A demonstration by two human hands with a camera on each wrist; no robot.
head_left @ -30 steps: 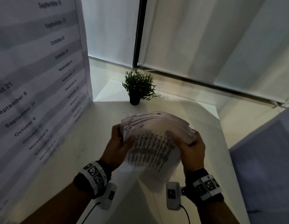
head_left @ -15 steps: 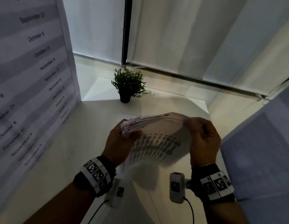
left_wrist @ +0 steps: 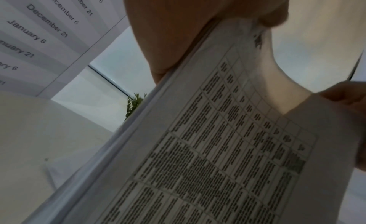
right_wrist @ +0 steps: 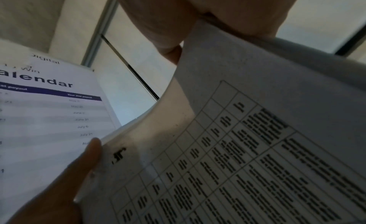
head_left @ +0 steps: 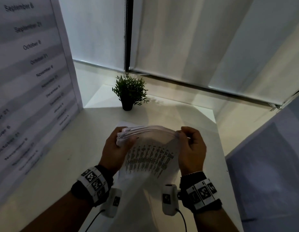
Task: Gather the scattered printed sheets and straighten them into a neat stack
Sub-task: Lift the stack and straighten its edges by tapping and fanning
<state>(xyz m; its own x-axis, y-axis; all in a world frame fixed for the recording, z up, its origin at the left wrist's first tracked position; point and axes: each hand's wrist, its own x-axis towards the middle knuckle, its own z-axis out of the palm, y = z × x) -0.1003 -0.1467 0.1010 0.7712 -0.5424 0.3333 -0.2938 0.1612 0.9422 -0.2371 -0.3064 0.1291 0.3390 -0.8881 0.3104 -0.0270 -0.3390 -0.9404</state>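
A thick stack of printed sheets stands on edge above the white table, its top edge bowed and its printed table facing me. My left hand grips the stack's upper left corner, thumb on the front sheet. My right hand pinches the upper right corner from above. The left wrist view shows the sheets running diagonally under the left hand. In the right wrist view the printed grid fills the frame below the right hand. One more white sheet lies flat on the table behind the stack.
A small potted plant stands at the back of the table. A large calendar board with dates leans along the left side. Window blinds hang behind. A grey panel borders the table on the right.
The right hand moved from under the stack's right edge to pinch its top right corner. The stack has tipped up closer to vertical and its top edge is now more even.
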